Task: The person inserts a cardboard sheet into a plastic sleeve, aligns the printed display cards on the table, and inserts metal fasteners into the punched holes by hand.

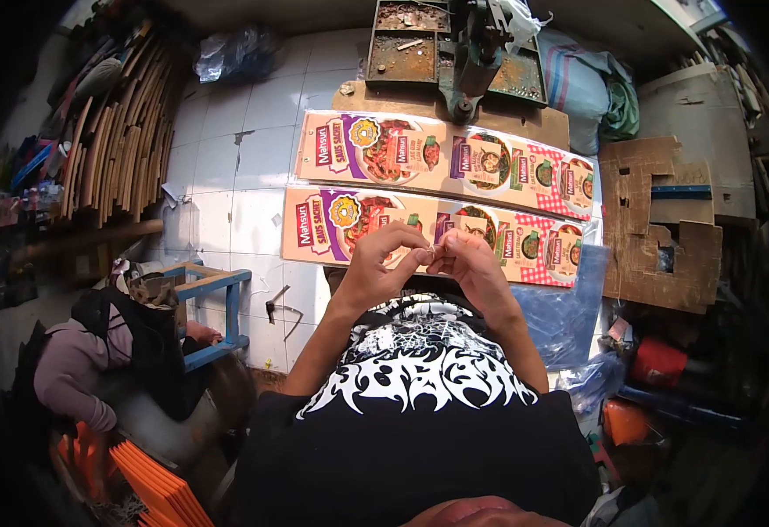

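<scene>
My left hand [387, 266] and my right hand [475, 270] meet at the fingertips in front of my chest, both pinched closed. Something tiny sits between the fingertips, too small to name. Below them lies the nearer long printed Mahsuri sauce-sachet card [262, 206], partly covered by my fingers. A second printed card [437, 149] of the same kind lies just beyond it, side by side. Farther off stands a dark green metal hand press [472, 75], with rusty compartment trays [405, 57] on its base.
Clear plastic sheets [560, 316] lie at the right. Cut brown cardboard [630, 228] leans beyond them. A blue-framed stool [235, 307] stands left, beside another person in a mauve sleeve [77, 369]. Stacked cardboard strips [125, 132] fill the far left; a white sack [569, 83] sits behind.
</scene>
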Tool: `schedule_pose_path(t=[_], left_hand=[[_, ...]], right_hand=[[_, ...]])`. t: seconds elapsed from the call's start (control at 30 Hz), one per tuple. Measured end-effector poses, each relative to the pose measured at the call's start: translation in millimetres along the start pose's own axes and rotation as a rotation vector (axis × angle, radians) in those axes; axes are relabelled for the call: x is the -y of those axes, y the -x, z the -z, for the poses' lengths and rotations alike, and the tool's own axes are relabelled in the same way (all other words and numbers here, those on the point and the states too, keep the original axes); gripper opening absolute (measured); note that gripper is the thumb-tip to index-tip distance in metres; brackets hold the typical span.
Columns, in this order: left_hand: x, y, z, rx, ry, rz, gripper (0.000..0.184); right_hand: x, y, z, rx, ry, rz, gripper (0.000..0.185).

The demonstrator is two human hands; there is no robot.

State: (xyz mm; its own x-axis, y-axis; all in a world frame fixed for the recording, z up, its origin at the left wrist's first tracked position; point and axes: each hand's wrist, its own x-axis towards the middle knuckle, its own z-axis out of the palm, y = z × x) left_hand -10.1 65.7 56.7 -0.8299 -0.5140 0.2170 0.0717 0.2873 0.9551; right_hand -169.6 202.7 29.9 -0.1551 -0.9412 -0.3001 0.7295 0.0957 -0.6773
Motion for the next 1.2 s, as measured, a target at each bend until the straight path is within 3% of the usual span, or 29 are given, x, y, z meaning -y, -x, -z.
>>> schedule_pose_path(t=[0.27,0.47,0.73,0.9,1.07,1.1,1.2], left_hand=[[-3.6,-2.8,-0.9,0.075,0.026,-0.032,0.008],[2.7,-5.0,-0.8,0.024,0.048,-0.006,0.008],[17.4,-20.0,11.1,0.049,0.022,0.029,0.012],[30.1,-23.0,29.7,-0.007,0.018,0.062,0.010],[42.4,-42.4,84.4,-0.618,-0.400,0.104,0.011],[45.0,-47.1,95.8,-0.679,-0.436,0.176,0.013],[80.0,-52.7,122.9,-0.652,-0.806,0.310,0.042]], right_hand=[[12.4,6.3,-26.6,0.062,-0.038,-0.108,0.039],[8.5,0.0,-3.2,0.116,-0.004,-0.102,0.029],[10.1,-18.1,4.7,0.053,0.281,-0.010,0.022],[15.6,-28.5,-13.6,-0.136,0.461,-0.050,0.018],[12.0,-34.4,-2.7,-0.174,0.484,-0.022,0.015],[12.0,-34.5,-1.2,-0.213,0.442,-0.017,0.019],[16.4,-38.7,-2.4,-0.269,0.414,0.068,0.026]])
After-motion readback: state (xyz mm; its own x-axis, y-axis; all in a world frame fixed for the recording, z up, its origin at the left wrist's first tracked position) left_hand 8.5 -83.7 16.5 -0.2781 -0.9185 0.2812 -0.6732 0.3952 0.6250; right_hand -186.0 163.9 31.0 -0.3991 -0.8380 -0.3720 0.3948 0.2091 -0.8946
